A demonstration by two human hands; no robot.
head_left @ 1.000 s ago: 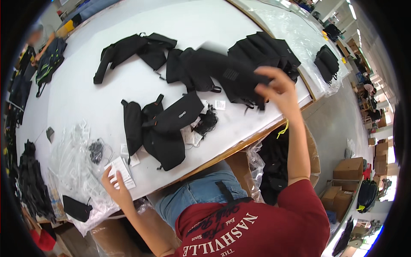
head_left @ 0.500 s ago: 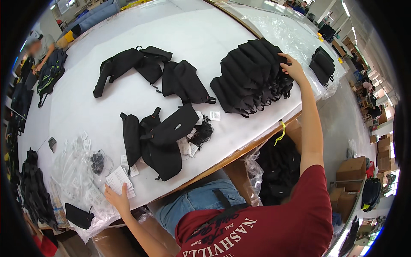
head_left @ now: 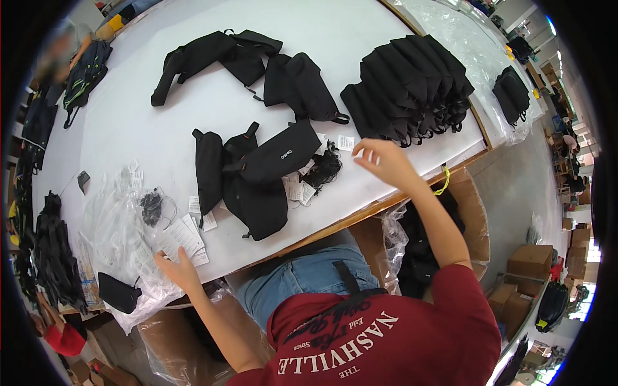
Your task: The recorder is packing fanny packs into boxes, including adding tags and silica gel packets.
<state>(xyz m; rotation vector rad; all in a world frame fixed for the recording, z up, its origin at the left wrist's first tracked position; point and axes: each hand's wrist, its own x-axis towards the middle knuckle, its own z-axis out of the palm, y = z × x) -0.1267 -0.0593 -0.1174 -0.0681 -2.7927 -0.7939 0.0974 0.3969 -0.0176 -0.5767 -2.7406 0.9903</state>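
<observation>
My right hand point(head_left: 386, 162) hovers open above the white table point(head_left: 129, 128), fingers spread, just right of a small white tag point(head_left: 346, 142) and holding nothing. Beyond it lies a fanned stack of black pouches point(head_left: 412, 83). My left hand point(head_left: 179, 270) rests flat at the table's near edge, its fingertips on a pile of white paper tags point(head_left: 183, 237). Between my hands lies a heap of black waist bags point(head_left: 257, 180) with a tangle of black cords point(head_left: 324, 166) and more tags beside it.
Clear plastic bags point(head_left: 112, 225) and a small black pouch point(head_left: 118, 291) lie at the left. More black bags point(head_left: 219, 55) are spread farther back. Open cartons lined with plastic point(head_left: 418, 238) stand under the table edge. Another person point(head_left: 58, 58) is at the far left.
My right hand has left the stack of black pouches and drawn back toward the middle of the table. My left hand stays by the white tags.
</observation>
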